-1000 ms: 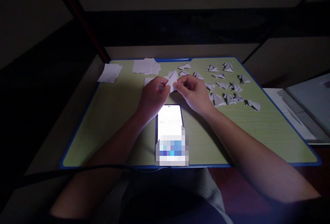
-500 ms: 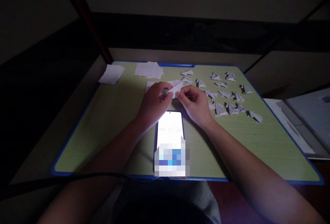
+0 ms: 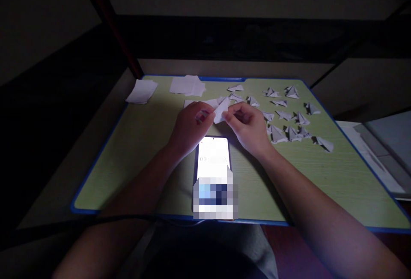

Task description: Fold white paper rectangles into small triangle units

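Between my two hands a small folded piece of white paper (image 3: 221, 111) is held up over the board, just beyond the phone. My left hand (image 3: 192, 125) pinches its left edge between thumb and forefinger. The thumb and forefinger of my right hand (image 3: 248, 127) grip its right edge. Beneath and behind my left hand lies a flat white sheet (image 3: 202, 103), partly covered. A lit phone (image 3: 213, 159) showing a timer lies below my hands; part of its screen is blurred out.
Several folded paper shapes (image 3: 291, 133) are spread over the right side of the green board (image 3: 135, 163). Two paper stacks, one at the far left corner (image 3: 142, 91) and one at the back (image 3: 186, 85), lie flat. A dark cable (image 3: 138, 217) crosses the near edge.
The folded paper has turned and shows a wider flat face, with both hands still on it. The whole view has shifted slightly.
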`<state>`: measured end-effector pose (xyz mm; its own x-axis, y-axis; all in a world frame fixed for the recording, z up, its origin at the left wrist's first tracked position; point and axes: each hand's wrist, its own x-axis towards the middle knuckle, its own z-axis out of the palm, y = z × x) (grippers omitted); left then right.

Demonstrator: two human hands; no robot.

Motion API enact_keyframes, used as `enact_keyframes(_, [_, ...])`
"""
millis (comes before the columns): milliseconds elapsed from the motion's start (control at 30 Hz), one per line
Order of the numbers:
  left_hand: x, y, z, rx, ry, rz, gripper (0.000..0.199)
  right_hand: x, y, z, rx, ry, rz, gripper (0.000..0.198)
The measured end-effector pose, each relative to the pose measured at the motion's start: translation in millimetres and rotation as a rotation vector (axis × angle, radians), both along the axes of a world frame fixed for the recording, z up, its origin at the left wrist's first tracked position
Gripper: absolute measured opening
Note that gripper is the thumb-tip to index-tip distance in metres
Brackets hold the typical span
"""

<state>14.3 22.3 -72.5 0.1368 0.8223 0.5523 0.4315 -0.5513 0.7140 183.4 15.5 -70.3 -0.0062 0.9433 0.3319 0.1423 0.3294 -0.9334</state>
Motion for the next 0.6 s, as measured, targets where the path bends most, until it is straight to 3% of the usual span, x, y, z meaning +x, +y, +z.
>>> enact_keyframes(600, [0.2,-6.6,9.4,-0.002,0.144,0.08,0.009,0.3,0.5,2.1,0.022,-0.054,-0.028,0.014])
